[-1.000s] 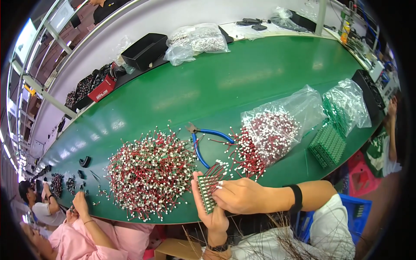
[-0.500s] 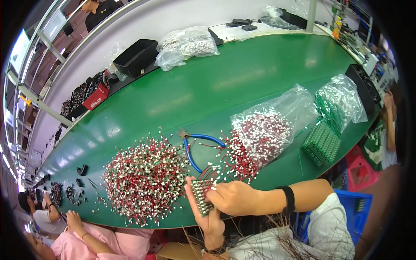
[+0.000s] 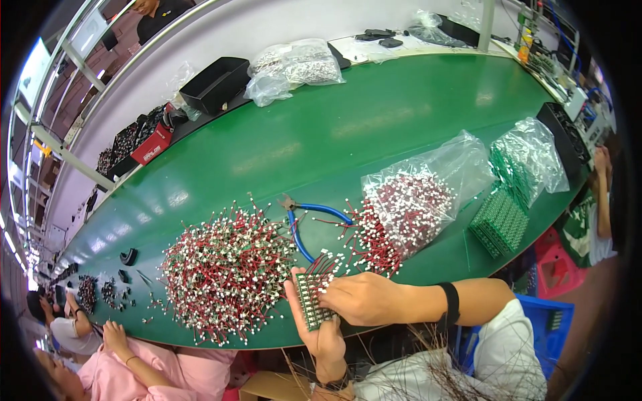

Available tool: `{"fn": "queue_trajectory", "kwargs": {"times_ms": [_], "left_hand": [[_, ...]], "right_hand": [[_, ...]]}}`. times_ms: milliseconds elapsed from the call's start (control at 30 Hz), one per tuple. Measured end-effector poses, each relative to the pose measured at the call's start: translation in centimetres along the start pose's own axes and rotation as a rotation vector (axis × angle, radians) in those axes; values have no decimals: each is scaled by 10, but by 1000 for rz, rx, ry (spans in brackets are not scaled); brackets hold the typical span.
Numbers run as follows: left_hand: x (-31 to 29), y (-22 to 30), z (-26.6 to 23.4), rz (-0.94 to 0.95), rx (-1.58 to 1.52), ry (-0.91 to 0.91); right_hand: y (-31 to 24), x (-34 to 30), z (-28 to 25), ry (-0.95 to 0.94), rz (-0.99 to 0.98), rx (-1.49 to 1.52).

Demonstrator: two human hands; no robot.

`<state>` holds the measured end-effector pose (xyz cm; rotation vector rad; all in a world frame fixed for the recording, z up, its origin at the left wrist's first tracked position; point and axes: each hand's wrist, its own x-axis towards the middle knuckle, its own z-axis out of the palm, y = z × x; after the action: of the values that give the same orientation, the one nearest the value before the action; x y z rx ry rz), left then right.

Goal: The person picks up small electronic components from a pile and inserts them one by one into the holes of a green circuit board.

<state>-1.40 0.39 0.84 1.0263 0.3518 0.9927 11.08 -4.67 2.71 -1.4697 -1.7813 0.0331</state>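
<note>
Holding a small green circuit board [image 3: 311,299] upright in my left hand [image 3: 321,334], fingers curled round its lower edge, I pinch at its top with my right hand [image 3: 366,299], fingertips closed on what looks like a red-wired part, though I cannot tell for sure. This reads as the fitting step, at the near edge of the green table [image 3: 374,127]. Next I judge I'll need another piece from the heap of red-wired parts [image 3: 224,271] just beside the blue-handled cutters [image 3: 304,224].
</note>
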Motion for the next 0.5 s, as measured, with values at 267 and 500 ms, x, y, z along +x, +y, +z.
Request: {"fn": "queue_trajectory", "kwargs": {"times_ms": [267, 500], "left_hand": [[0, 0, -2, 2, 69, 7], [-3, 0, -4, 24, 222, -92]], "right_hand": [[1, 3, -3, 23, 31, 112], [2, 0, -1, -8, 86, 93]]}}
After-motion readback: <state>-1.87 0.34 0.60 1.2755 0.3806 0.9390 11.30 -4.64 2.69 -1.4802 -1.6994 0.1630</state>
